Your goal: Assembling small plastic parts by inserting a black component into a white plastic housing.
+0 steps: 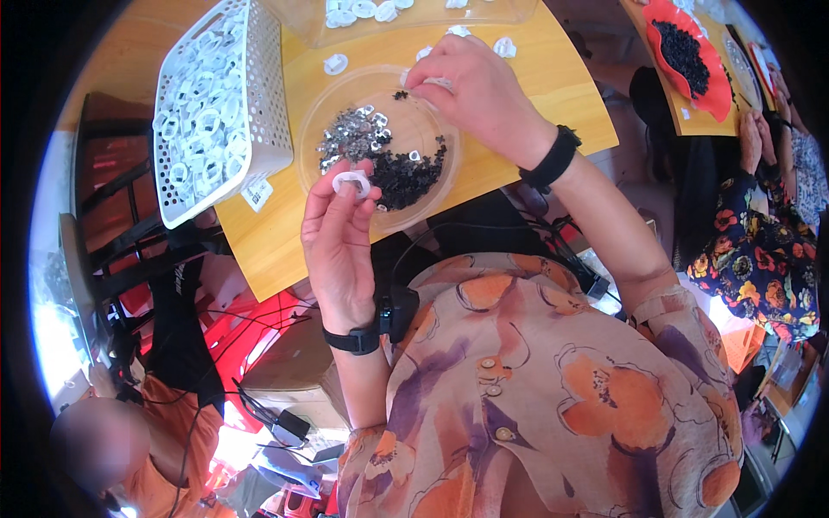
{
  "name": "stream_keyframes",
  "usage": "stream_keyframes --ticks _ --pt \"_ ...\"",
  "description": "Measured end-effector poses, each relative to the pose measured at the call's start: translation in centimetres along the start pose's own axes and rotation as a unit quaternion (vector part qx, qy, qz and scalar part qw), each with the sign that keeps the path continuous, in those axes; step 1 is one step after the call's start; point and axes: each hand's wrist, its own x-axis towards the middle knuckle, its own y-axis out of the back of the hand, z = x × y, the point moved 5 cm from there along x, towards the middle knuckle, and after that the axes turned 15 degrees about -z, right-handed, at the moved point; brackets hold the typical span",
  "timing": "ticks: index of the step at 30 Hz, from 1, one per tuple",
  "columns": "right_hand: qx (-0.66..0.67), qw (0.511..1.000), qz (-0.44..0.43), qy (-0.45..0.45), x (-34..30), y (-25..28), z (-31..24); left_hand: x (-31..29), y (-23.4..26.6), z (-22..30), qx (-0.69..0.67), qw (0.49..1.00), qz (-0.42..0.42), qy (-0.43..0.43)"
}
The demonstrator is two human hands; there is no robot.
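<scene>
My left hand (339,250) pinches a white round plastic part (352,183) with a ring-like flange, over the near left rim of a clear round dish (308,168). My right hand (488,99) is bent over the far right side of the dish, its fingers closed. A white plastic piece (439,84) shows under those fingers, partly hidden by them. Close below the fingertips are a few tiny black bits (400,95). In the dish lie a heap of small silvery metal pieces (348,136) and a larger pile of small black pieces (410,180).
A perforated white basket (273,108) full of white round parts stands on the left of the wooden table (553,60). Behind the dish is a clear bin (414,31), with several loose white parts (335,64) around. Far right, another person's hands (756,138) are near a red tray (712,86).
</scene>
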Motion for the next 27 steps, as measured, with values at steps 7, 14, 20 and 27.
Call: stream_keyframes --ticks 7,14,20,27 --pt "-0.128 0.986 -0.109 0.02 -0.4 -2.5 -2.0 -0.5 0.7 0.0 -0.008 0.999 0.036 0.0" --pt "-0.157 0.964 -0.204 0.066 -1.7 -4.7 -4.3 -0.4 0.4 -0.2 -0.028 0.999 0.022 0.01" --pt "-0.193 0.975 -0.107 0.025 -0.6 -2.4 -2.8 -0.6 0.7 -0.2 -0.043 0.999 0.018 0.006" --pt "-0.177 0.975 -0.135 0.011 -0.5 -2.1 -2.6 -0.4 0.6 -0.4 -0.056 0.998 0.025 0.006"
